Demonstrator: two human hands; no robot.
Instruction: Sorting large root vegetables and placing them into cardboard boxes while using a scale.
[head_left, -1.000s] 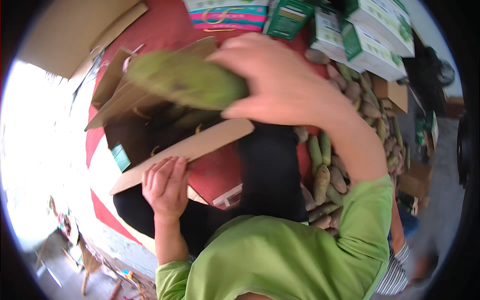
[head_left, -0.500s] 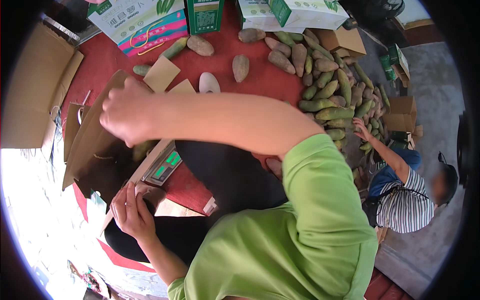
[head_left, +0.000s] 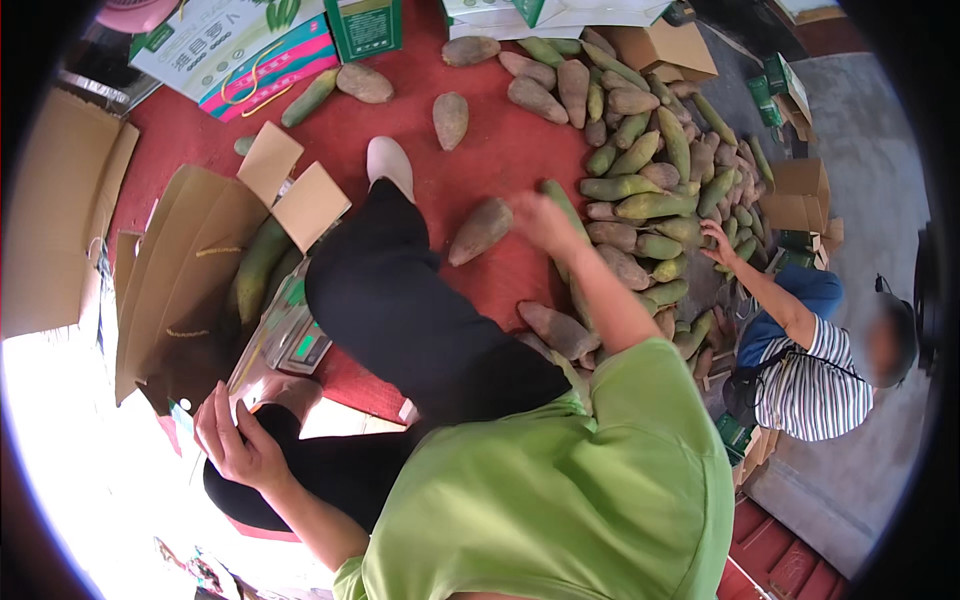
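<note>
My right hand (head_left: 546, 226) is smeared by motion beside the thick end of a brownish radish (head_left: 481, 231) over the red carpet. Whether its fingers grip the radish I cannot tell. My left hand (head_left: 238, 440), fingers apart, is at the near end of an open cardboard box (head_left: 178, 290) with yellow cord on its inner wall. Inside that box show large green radishes (head_left: 257, 272), partly hidden by its flaps. Beside it is a scale (head_left: 303, 340) with a lit green display, partly covered by the box.
A big heap of green and brown radishes (head_left: 655, 206) lies at right. Another person (head_left: 812, 385) in a striped top reaches into its far side. Printed cartons (head_left: 235, 50) stand at the far left, and a brown box (head_left: 660, 52) is behind the heap.
My right hand has swung from over the box across to the right, near the brownish radish. My left hand stays by the box's near end, its fingers now more apart.
</note>
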